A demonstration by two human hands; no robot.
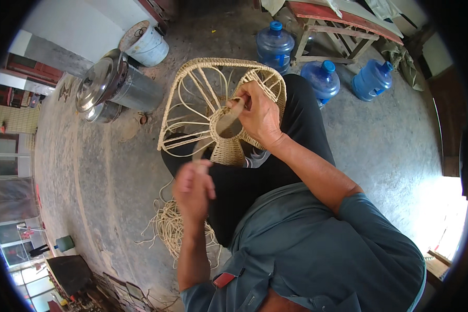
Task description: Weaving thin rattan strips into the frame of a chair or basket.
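Note:
A woven frame (167,112) of pale twisted cord, with a rounded square rim, rests on my lap. Cords fan out from a small ring in its middle, and some sections are closely woven. My right hand (260,112) is over the frame's right side, its thumb and fingers pinching a flat tan strip (228,120) above the ring. Toward the near left, the strip runs down to my left hand (192,190), which is slightly blurred below the rim. The left fingertips appear closed on that end of the strip.
A loose heap of cord (169,229) lies on the floor beside my left leg. Blue water jugs (320,80) stand at the far right near a red-topped wooden bench (343,23). Metal pots (96,86) and a white bucket (148,47) are at the far left.

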